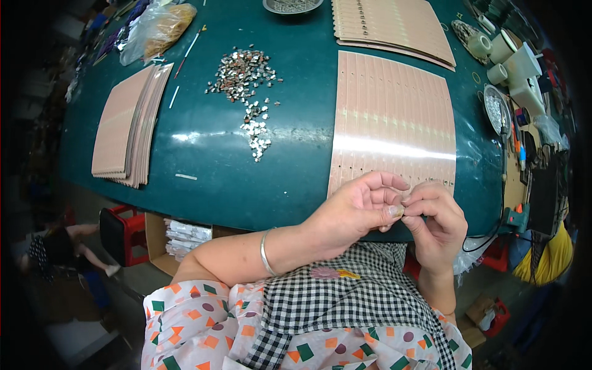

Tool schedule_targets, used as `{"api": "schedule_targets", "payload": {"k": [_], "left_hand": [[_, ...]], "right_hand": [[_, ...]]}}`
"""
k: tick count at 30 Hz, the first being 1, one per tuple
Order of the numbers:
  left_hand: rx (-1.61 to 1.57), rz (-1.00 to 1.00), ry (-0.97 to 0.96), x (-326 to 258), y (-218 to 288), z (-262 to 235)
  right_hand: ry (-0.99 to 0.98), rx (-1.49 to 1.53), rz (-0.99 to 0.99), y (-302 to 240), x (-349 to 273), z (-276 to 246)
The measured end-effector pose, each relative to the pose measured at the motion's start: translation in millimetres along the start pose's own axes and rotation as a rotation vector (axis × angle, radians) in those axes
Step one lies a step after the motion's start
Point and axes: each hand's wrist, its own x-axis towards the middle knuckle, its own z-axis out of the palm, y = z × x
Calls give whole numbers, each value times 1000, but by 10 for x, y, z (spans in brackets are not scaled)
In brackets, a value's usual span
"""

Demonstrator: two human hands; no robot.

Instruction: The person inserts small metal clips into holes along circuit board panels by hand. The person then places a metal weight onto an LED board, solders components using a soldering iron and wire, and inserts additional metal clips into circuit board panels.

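Note:
My left hand [364,206] and my right hand [436,219] meet over the near edge of the pinkish-tan strip sheet [394,117]. Thumb and fingers of each are pinched together, tip to tip. Whatever lies between them is too small or too hidden to name. The sheet is marked into long narrow strips, with a row of small holes near its lower end. To the left on the green table [203,135] is a heap of small shiny metal pieces [243,74], trailing toward me.
A stack of similar sheets [126,123] lies at the left, another stack [398,28] at the far right. A metal dish [293,5] stands at the back. White containers [521,65], a dish [495,108] and tools crowd the right edge. A plastic bag [157,31] lies far left.

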Motion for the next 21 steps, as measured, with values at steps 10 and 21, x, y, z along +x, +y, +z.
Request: {"api": "schedule_targets", "payload": {"k": [10,21], "left_hand": [[2167,579,897,-97,1311,-985],[2007,640,879,-75,1293,-1085]], "right_hand": [[55,-479,101,471,49,-407],[21,-591,92,553,45,-325]]}}
